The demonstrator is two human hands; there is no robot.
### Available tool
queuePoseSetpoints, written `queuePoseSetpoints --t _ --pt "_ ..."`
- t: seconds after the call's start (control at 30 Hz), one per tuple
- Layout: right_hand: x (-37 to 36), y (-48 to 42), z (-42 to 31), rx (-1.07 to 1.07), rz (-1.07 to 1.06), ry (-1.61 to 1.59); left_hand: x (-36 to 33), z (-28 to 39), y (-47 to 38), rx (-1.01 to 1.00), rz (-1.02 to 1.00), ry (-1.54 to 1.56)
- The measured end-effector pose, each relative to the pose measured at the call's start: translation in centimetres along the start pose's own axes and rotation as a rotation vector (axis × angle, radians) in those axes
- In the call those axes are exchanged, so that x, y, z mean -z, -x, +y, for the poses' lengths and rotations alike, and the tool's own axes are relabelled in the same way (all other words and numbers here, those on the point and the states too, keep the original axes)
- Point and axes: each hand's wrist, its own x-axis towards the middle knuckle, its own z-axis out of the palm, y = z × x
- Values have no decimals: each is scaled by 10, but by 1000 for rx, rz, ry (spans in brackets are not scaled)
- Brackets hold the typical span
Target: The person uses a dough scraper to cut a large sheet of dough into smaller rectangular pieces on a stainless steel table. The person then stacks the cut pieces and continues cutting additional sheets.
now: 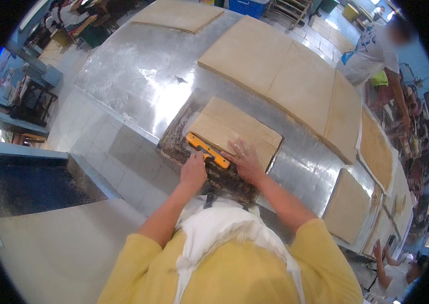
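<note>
My left hand [194, 170] grips the short handle of a yellow tool [207, 150], whose long body lies along the near edge of a flat tan slab [237, 127], perhaps dough. My right hand [246, 161] is spread, its fingers on the slab's near side and one finger close to the tool's right end. Beneath the slab is a dark, worn baking tray [172, 138], set at the near edge of a metal table [123, 87]. What the tool's underside touches is hidden.
Large tan slabs [267, 68] lie farther across the table, with another slab [347, 207] at the right. A filled sheet [377, 142] lies beyond it. One person stands at the far right; another person's hands [379, 250] are at the lower right.
</note>
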Motion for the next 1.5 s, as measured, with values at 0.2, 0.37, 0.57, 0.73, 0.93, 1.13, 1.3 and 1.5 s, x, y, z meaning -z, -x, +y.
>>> queuePoseSetpoints --t 0.2,0.37,0.57,0.73,0.93,1.13,1.3,1.5 --pt "2 -2 -3 -9 22 8 7 -11 5 33 -46 -6" --pt "-3 -5 -4 -24 1 32 15 -26 16 123 -18 59" --pt "-6 -3 -2 -40 -4 51 6 -34 24 82 26 62" --pt "2 0 -5 -88 -99 2 47 -111 49 13 224 -183" --pt "24 73 -13 -284 45 -8 77 -76 -8 -183 522 244" --pt "73 257 80 -766 235 19 -13 133 -22 -414 -20 206" --pt "95 412 191 -1163 207 225 -133 289 -49 -706 -395 -19" --pt "114 513 296 -1150 199 103 -239 425 -100 -748 -531 -260"
